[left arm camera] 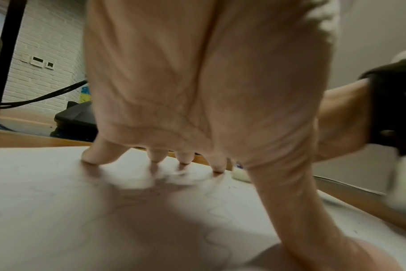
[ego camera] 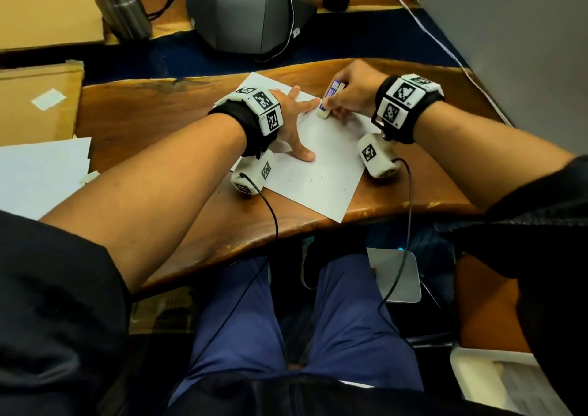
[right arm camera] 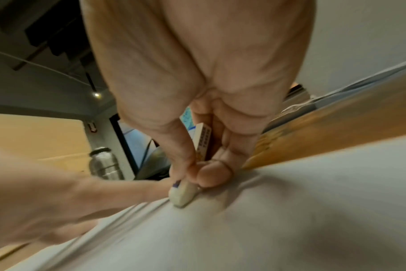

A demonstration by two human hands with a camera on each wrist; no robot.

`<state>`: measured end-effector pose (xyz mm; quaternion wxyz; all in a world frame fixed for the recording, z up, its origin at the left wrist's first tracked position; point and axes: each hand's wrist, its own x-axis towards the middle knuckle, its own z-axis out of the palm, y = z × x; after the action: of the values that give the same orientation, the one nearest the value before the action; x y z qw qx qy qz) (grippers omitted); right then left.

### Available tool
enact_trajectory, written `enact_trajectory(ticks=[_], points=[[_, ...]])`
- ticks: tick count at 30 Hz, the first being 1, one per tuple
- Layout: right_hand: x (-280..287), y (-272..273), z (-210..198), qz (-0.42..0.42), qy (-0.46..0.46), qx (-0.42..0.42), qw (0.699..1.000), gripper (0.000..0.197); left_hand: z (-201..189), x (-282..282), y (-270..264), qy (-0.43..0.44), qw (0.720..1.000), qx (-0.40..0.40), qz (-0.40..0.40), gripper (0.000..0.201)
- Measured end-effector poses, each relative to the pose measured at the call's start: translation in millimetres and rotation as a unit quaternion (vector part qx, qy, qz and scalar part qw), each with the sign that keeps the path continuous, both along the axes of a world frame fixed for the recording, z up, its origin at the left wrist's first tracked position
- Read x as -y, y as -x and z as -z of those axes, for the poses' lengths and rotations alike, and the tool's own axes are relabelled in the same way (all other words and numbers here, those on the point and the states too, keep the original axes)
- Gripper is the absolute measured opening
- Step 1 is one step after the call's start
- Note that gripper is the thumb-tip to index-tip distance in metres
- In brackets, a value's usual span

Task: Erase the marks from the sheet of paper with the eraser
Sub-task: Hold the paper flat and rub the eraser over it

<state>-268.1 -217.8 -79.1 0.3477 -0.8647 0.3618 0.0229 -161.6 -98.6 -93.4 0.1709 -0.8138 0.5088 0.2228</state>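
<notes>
Wood desk (ego camera: pixel 178 123) under me, white brick wall (left arm camera: pixel 46 45) behind, conference phone (ego camera: pixel 248 18) and steel bottle (ego camera: pixel 117 5) at back. My left hand (ego camera: pixel 292 119) is splayed flat on the sheet of paper (ego camera: pixel 324 167). My right hand (ego camera: pixel 353 91) pinches the eraser (ego camera: pixel 324 112), tip on the sheet's far part.

A black strap is worn round each wrist, just behind the left hand (ego camera: pixel 291 119) and the right hand (ego camera: pixel 354 89). On top of each strap a white blocky band (ego camera: pixel 261 105) is carried, its faces printed with black-and-white square markers. Below each wrist a white rounded camera housing (ego camera: pixel 377 156) is hung, also marked with a square code, and a thin black cable (ego camera: pixel 407 212) is led from each housing down toward the lap. Dark sleeves (ego camera: pixel 541 193) are seen pushed up above the elbows, with the forearms left bare. Blue trousers (ego camera: pixel 241 320) are worn.
</notes>
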Motion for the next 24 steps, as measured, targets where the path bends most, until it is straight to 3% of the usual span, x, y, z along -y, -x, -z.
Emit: enact_trajectory(ticks=[7, 14, 20, 24], points=[[17, 1, -9, 0.011, 0.065, 0.014, 0.998, 0.025, 3, -1, -2, 0.011, 1.0, -0.005, -0.001, 0.13], [2, 3, 5, -0.08, 0.043, -0.027, 0.995, 0.018, 3, 2, -1, 0.003, 1.0, -0.004, 0.001, 0.131], [17, -6, 1, 0.009, 0.074, 0.018, 0.997, 0.027, 2, 1, -1, 0.0, 1.0, 0.007, 0.009, 0.131], [6, 5, -2, -0.096, 0.014, -0.036, 0.995, 0.023, 2, 0, 0, -0.001, 1.0, 0.009, 0.012, 0.13]])
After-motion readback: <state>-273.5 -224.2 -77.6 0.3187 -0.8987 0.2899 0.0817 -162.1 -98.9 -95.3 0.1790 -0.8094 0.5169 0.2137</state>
